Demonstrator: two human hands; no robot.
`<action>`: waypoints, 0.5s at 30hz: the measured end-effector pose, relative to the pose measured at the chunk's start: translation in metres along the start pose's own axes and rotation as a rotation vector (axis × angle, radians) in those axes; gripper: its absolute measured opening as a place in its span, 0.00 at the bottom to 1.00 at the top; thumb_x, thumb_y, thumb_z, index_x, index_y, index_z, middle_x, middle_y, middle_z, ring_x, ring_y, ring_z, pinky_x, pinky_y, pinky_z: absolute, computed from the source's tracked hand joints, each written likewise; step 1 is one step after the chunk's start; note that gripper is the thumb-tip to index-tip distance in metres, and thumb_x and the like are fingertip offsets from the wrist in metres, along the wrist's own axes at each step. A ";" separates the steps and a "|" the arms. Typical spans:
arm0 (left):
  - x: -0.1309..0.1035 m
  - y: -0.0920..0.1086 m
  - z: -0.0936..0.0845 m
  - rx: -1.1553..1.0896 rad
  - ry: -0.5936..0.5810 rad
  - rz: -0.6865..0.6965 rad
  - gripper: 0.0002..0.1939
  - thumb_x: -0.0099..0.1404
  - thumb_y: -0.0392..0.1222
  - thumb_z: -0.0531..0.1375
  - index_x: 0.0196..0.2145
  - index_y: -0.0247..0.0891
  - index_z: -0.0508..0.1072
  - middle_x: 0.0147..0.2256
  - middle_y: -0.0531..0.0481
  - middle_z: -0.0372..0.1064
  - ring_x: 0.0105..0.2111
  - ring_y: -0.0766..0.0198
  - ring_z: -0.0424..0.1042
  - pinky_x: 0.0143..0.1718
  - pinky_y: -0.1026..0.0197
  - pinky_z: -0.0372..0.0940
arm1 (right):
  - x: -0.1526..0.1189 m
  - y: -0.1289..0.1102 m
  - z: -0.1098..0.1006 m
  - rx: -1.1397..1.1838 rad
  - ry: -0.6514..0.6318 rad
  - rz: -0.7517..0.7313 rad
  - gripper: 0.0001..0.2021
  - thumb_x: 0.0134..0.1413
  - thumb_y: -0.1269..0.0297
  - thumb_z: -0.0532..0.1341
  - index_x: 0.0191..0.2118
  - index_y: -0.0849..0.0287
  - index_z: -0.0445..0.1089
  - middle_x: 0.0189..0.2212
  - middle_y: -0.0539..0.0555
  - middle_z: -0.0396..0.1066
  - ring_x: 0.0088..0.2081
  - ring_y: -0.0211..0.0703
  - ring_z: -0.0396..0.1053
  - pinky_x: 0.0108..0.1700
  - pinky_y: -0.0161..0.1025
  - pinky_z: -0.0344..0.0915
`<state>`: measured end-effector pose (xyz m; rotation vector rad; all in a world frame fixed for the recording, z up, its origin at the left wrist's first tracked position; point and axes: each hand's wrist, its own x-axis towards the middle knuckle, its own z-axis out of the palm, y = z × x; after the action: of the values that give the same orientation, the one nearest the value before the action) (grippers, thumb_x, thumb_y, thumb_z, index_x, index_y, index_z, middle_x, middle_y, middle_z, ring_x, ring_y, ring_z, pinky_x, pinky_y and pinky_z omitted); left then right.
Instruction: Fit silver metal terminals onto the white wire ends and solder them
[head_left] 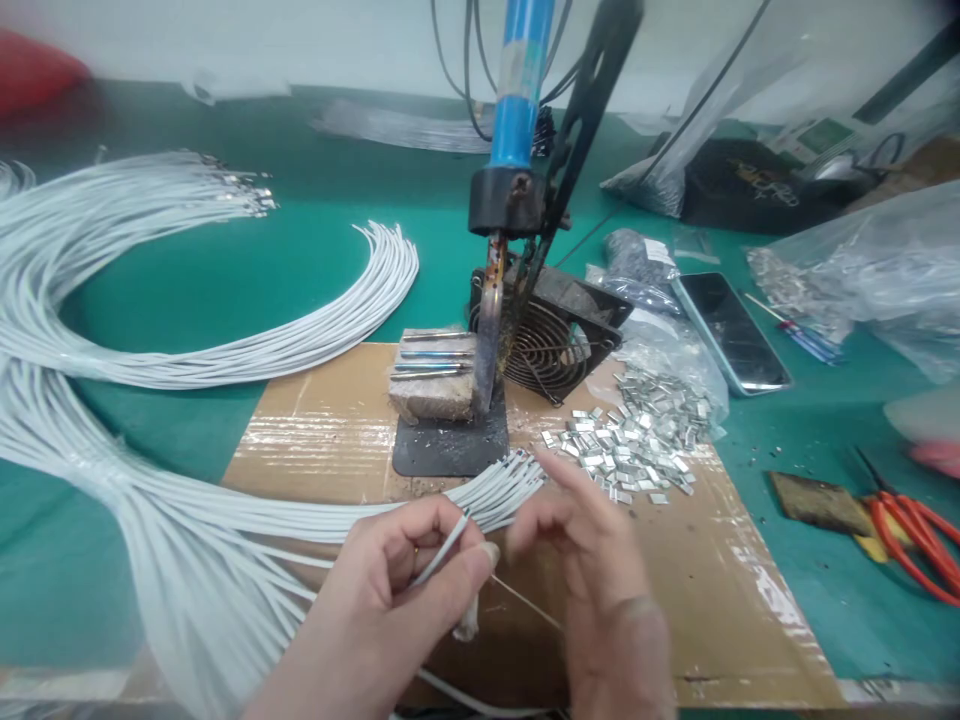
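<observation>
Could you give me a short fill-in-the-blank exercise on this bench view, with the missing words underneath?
1. The single cable is pinched by the person's ____ hand.
2. The soldering iron is coloured ____ at its top.
3. In the picture, the phone lies to the ____ of the metal clips.
4. The flat brown sheet is made of ____.

Missing words: left; blue; right; cardboard

pale plain wall (337,45), green-topped worktable (300,260) against it, soft light
</observation>
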<state>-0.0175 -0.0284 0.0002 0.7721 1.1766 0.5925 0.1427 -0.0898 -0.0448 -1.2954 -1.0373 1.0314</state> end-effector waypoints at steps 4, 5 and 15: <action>0.003 -0.002 0.000 -0.045 0.103 0.087 0.22 0.56 0.57 0.81 0.34 0.40 0.80 0.27 0.57 0.74 0.25 0.69 0.62 0.29 0.66 0.58 | 0.007 -0.005 -0.020 0.166 -0.054 -0.033 0.29 0.80 0.38 0.54 0.41 0.42 0.92 0.22 0.51 0.80 0.21 0.38 0.75 0.23 0.30 0.70; 0.003 -0.003 0.001 -0.045 0.125 0.102 0.23 0.56 0.58 0.81 0.35 0.41 0.79 0.27 0.57 0.73 0.25 0.69 0.61 0.28 0.66 0.57 | 0.008 -0.007 -0.018 0.128 0.005 -0.012 0.23 0.79 0.45 0.61 0.39 0.44 0.92 0.24 0.51 0.80 0.22 0.36 0.75 0.23 0.28 0.69; 0.000 -0.010 -0.011 -0.025 -0.037 0.122 0.27 0.63 0.68 0.76 0.31 0.41 0.78 0.23 0.57 0.73 0.23 0.69 0.66 0.27 0.69 0.62 | 0.020 -0.030 0.017 0.153 0.041 0.259 0.05 0.60 0.60 0.75 0.37 0.42 0.92 0.24 0.49 0.76 0.21 0.31 0.65 0.24 0.28 0.62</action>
<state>-0.0279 -0.0316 -0.0096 0.8343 1.0920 0.6895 0.1306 -0.0669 -0.0149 -1.3417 -0.7557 1.2487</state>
